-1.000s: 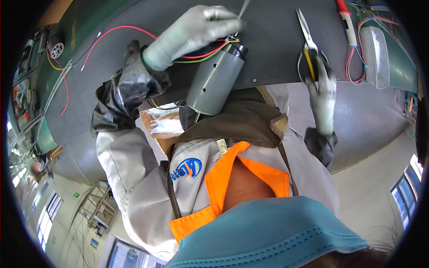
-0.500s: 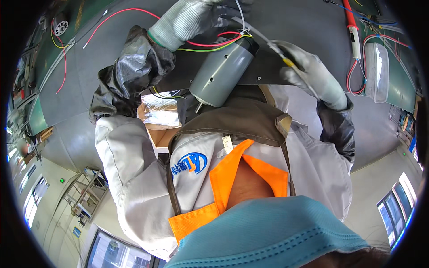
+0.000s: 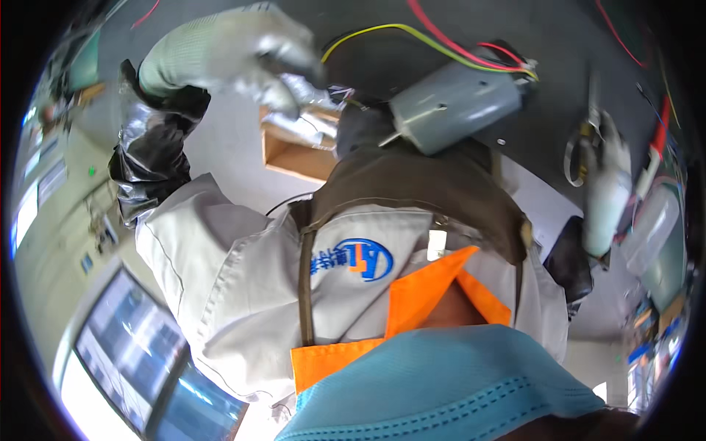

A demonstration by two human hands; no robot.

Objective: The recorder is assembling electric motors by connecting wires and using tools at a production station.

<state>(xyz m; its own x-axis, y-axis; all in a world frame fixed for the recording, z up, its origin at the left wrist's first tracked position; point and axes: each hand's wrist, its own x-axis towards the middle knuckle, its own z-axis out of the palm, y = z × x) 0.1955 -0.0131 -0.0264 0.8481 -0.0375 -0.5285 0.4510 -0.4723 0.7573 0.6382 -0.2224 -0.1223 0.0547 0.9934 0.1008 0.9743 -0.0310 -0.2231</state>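
A grey cylindrical motor (image 3: 460,103) lies tilted at the bench edge, its thin shaft toward me and red and yellow-green wires (image 3: 401,29) at its far end. My left hand (image 3: 257,62), in a pale knitted glove, is left of the motor, above the cardboard box. Its fingers are curled downward but smeared by motion, so I cannot make out a grip. On the right, my gloved right hand (image 3: 609,173) is closed on what looks like scissors (image 3: 592,103), with metal blades pointing away and a loop handle beside the fingers.
An open cardboard box (image 3: 294,158) with shiny clear plastic sits below the bench edge, near my left hand. Beyond my right hand are a red-and-white probe-like tool (image 3: 662,136) and a clear plastic tray (image 3: 653,228). The dark bench top (image 3: 478,18) runs along the far side.
My left hand has moved from the wires down toward the box. My right hand has moved away from the motor to the right with the scissors. The whole view has turned and shifted.
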